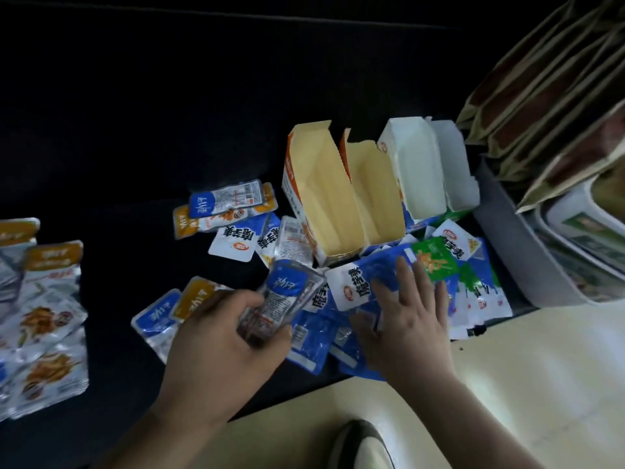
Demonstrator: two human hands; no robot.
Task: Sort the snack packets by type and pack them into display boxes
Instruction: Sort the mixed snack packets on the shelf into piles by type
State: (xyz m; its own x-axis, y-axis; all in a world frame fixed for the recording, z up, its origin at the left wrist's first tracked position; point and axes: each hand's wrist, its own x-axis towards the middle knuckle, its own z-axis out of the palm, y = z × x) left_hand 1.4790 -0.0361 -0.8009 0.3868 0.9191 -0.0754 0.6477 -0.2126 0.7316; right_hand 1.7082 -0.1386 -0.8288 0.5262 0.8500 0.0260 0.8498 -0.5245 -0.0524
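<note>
Snack packets point(353, 288), blue-and-white foil printed 魔芋爽, lie at frame centre under the spread-fingered right hand point(412, 321); the left hand point(220, 340) grips a blue-topped clear packet point(287, 291).

Dim, underexposed — soft motion blur, wide-angle warping at edges.

On my feed I see brown paper bags point(541, 106) lined up top right; a grey bin point(517, 252) just below them. Pale floor point(548, 367) bottom right; looks like a shoe toe point(362, 445) there.
</note>
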